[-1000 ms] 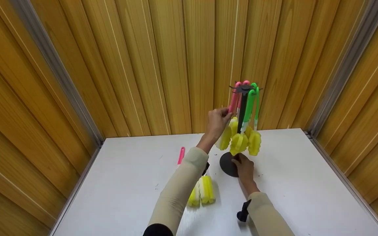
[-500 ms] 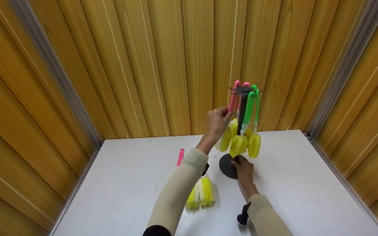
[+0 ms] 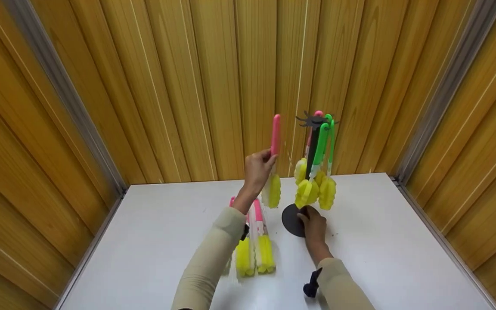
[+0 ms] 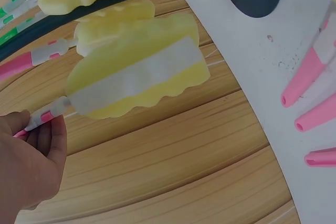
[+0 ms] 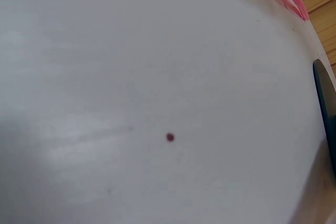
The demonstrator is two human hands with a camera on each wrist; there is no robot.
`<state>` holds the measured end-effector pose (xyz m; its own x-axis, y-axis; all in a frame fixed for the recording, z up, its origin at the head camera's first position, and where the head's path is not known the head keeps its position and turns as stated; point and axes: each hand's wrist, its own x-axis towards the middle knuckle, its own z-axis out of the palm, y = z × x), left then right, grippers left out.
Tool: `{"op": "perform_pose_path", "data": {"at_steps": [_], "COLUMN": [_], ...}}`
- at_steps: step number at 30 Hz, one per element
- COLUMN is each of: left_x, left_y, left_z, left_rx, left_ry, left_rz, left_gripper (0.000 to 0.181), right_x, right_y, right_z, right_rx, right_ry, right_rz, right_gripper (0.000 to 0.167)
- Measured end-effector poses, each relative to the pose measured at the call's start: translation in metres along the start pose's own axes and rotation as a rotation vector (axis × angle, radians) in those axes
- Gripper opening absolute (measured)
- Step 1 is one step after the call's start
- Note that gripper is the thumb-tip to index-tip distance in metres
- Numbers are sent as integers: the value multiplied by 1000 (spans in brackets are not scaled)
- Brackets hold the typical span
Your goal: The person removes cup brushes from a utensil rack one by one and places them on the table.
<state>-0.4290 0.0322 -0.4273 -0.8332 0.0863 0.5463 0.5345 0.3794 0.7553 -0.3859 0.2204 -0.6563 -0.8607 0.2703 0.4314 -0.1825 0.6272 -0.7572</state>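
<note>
Beside a black stand (image 3: 312, 155), to its left, the fingers (image 4: 58, 140) of my left hand (image 3: 257, 172) close narrowly with the thumb on the lower handle of a pink brush (image 3: 276, 133). The brush is held nearly upright above the desk (image 3: 166, 241), apart from the stand, its yellow-and-white sponge head hanging below my grip. Low on the stand, my right hand (image 3: 315, 226) grips the post just above the round base (image 3: 292, 220), fingers and thumb curled around it; its far side is hidden.

Above that hand, green-handled brushes (image 3: 320, 146) hang from the hooks (image 3: 308, 121) at the top of the stand, their yellow sponges clustered around the post. A second pink-handled brush (image 3: 318, 113) hangs behind them on the far side.

On the desk near my left forearm, three more pink brushes (image 4: 317, 115) lie side by side, partly covered by my sleeve (image 3: 207, 262) in the head view, with sponge heads pointing toward me. By my right cuff sits a black device (image 3: 311, 285). The right wrist camera catches mostly white desk surface, with one small dark red spot (image 5: 170, 137). Wood-patterned panels (image 3: 213, 86) rise around the desk on three sides, joined at grey corner posts (image 3: 60, 82).
</note>
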Motion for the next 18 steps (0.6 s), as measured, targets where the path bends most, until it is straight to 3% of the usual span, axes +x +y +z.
{"op": "perform_pose_path", "data": {"at_steps": [7,11,18], "left_x": [-21,-33,-56], "left_y": [-18,-25,-31], "left_z": [-42,-62,-105], "left_rx": [-48,-48,-50], "left_ry": [34,56,143], "left_rz": [-54,-83,-127], "left_gripper": [23,24,22], "right_x": [2,2,-2], "right_y": [-7,-8,-13], "right_z": [-3,-9,-7], "right_rx": [13,-15,-20], "right_ry": [-28,6,-23], "right_rz": [38,52,62], "right_gripper": [17,17,28]}}
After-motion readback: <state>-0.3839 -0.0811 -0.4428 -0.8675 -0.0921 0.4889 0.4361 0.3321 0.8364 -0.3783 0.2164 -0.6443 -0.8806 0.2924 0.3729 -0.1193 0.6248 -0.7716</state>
